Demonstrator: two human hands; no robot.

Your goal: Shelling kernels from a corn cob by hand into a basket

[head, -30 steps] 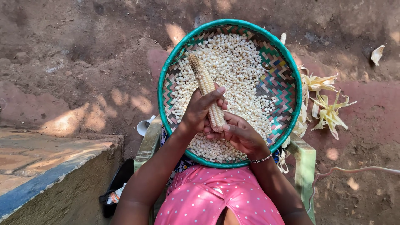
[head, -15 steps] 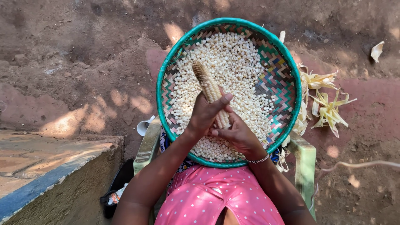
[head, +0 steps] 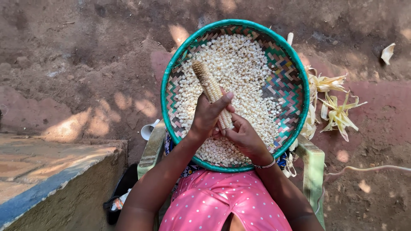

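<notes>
Bare red earth lies under the woven basket (head: 295, 72) of kernels on your lap. Your left hand (head: 206, 116) and right hand (head: 242, 136) both grip the corn cob (head: 210, 88) over it, its long axis slanting, free tip pointing up-left away from you.

A: What sort of place is this?

B: Outdoors, a yard beside a home, most likely rural. The ground (head: 85, 55) is bare reddish earth with small stones, dappled by sun and leaf shade.

A: What makes it a home yard rather than a field?

B: A low concrete step (head: 47, 171) with a blue-painted edge runs along the left, like the border of a porch. A person sits on a green chair (head: 314, 167) with a woven basket (head: 295, 77) of shelled maize on the lap. Dry husks (head: 336, 107) lie scattered on the soil, and a small white cup (head: 147, 130) sits on the ground by the chair.
</notes>
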